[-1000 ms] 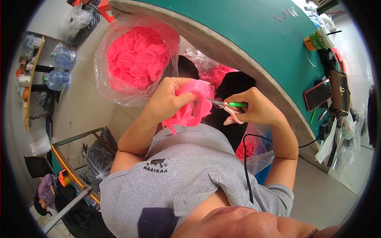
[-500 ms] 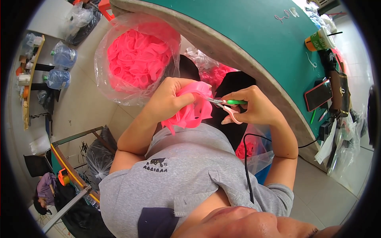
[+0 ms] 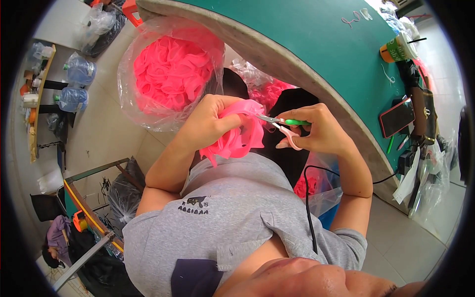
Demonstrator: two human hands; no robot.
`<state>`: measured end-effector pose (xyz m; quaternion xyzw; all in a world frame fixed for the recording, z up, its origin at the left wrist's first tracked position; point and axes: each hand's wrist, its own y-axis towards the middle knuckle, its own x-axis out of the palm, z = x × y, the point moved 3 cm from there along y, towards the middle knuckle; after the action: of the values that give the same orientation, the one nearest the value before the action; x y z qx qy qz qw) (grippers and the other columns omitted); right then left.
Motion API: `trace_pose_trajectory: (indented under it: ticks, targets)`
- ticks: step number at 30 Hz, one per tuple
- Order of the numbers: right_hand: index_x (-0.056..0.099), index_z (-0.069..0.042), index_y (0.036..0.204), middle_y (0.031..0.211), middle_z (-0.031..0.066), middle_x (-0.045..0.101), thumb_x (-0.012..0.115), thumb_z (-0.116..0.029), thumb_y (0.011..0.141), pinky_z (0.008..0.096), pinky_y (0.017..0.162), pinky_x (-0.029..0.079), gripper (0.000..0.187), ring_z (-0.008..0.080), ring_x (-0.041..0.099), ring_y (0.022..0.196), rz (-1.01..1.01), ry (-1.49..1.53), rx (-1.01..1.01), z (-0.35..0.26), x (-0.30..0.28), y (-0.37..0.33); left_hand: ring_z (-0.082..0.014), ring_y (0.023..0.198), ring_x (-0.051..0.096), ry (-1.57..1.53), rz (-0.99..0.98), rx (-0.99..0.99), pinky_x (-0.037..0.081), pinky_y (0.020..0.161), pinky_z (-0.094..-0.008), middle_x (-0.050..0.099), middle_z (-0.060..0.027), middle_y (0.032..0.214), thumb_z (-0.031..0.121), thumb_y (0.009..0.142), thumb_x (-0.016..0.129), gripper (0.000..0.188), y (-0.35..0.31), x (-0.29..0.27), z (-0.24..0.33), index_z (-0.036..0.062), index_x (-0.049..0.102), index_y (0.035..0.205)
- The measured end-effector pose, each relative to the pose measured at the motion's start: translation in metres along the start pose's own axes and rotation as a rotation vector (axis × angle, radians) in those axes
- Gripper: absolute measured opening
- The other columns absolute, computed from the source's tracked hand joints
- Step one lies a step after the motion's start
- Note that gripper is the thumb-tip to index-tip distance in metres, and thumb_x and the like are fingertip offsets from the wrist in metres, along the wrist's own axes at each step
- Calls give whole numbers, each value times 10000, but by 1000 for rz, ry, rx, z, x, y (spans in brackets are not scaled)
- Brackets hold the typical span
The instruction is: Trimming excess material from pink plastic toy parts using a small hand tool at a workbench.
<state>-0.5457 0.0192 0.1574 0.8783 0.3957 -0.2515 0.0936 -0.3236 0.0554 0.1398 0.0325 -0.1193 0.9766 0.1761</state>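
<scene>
Over my lap, my left hand is closed on a bunch of bright pink ruffled fabric, which hangs below the fingers. My right hand grips a small pair of scissors with one green and one pink handle. The scissors point left, and their tips are at the right edge of the pink fabric near my left fingers. Whether the tips touch the cloth or a thread is too small to tell. Part of my left fingers is hidden behind the fabric.
A clear plastic bag full of pink ruffles stands beyond my left hand. The green table curves across the far right, bearing a phone and a drink cup. A black cable runs by my right arm. Another person is at far left.
The scissors have shifted slightly upward, and their handles sit a little wider apart. My left hand and the pink fabric have barely moved.
</scene>
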Motion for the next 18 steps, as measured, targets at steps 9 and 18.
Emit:
trace_pose_trajectory:
  ticks: [9, 18]
  targets:
    - [682, -36, 1000, 613, 93, 578, 702, -81, 608, 313, 517, 439, 395, 209, 574, 533, 75, -106, -65, 1, 2, 0, -57, 722, 598, 3, 8, -12, 480, 650, -222, 689, -52, 814, 70, 813, 565, 221, 5, 2, -4, -28, 685, 971]
    - [672, -28, 1007, 669, 116, 622, 671, -59, 626, 329, 544, 465, 382, 231, 603, 555, 101, -106, -98, 6, 5, 0, -51, 713, 591, -32, 3, -42, 480, 640, -219, 683, -43, 798, 49, 789, 569, 227, 7, 2, -5, -30, 686, 967]
